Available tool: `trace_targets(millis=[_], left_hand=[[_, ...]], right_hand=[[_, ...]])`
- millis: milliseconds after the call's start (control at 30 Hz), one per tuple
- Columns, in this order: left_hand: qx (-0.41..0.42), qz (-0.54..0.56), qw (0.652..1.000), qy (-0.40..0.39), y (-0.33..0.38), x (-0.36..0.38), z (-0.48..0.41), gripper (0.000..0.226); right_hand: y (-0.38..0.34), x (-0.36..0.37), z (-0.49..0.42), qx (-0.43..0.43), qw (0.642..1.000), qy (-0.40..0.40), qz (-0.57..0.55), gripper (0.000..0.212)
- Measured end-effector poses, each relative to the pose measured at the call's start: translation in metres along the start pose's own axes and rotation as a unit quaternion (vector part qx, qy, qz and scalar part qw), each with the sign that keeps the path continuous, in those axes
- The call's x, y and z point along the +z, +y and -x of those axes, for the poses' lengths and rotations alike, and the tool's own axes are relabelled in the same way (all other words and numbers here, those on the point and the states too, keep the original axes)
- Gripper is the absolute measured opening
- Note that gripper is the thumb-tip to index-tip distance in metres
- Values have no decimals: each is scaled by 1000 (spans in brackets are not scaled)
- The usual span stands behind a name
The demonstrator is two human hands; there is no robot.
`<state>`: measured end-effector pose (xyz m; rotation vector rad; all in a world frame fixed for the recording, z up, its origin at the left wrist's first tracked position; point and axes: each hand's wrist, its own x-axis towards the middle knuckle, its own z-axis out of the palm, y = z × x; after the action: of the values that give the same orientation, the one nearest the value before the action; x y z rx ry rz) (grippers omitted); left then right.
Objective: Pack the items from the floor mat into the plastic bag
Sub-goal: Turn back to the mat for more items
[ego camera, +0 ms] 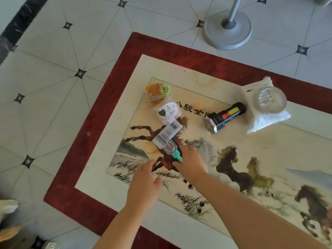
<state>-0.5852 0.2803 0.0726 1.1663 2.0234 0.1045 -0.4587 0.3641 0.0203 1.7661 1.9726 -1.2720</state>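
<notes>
- Red-bordered floor mat [89, 133] w/ horse print, lying on pale tiled floor [53, 105].
- My R hand [193, 163]: thumb & fingers curled round the teal end of a clear blister pack [166, 136]. The pack points toward the mat's far-left corner. Whether it is lifted or resting on the mat, I cannot tell.
- My L hand [145, 182]: fingers straight & spread, holding nothing, just beside the R hand, nearer the mat's left edge.
- Round white packet [168, 114] w/ green heart label, at the far end of the blister pack & touching it.
- Bread packet [158, 93], orange w/ green sticker, touching the round white packet; of all items, closest to the far-left corner.
- Flashlight [222, 117], black w/ red & yellow panel, toward the far edge, between the packets & the bag.
- Plastic bag [269, 121], white, flat, by the mat's far edge; a glass dish [271, 100] sits on it.
- Stand base [228, 27], grey & round, on the tiles beyond the far edge.
</notes>
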Motion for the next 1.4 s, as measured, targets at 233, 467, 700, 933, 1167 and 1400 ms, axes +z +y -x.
trace_targets(millis=[233, 467, 700, 933, 1167, 1400], left_hand=[[8, 32, 997, 70, -9, 10, -64, 53], [28, -32, 995, 95, 5, 35, -119, 65], [8, -113, 985, 128, 15, 57, -132, 66], [61, -34, 993, 96, 24, 61, -72, 63], [131, -13, 990, 45, 52, 47, 33, 66], [288, -35, 956, -54, 94, 52, 148, 66]], right_hand=[[0, 28, -37, 5, 998, 49, -41, 53], [63, 27, 11, 79, 988, 80, -109, 53], [104, 34, 63, 135, 981, 80, -118, 55], [107, 28, 106, 160, 969, 105, -155, 57], [96, -1, 198, 179, 949, 191, -176, 53], [96, 6, 341, 269, 877, 320, -235, 53]])
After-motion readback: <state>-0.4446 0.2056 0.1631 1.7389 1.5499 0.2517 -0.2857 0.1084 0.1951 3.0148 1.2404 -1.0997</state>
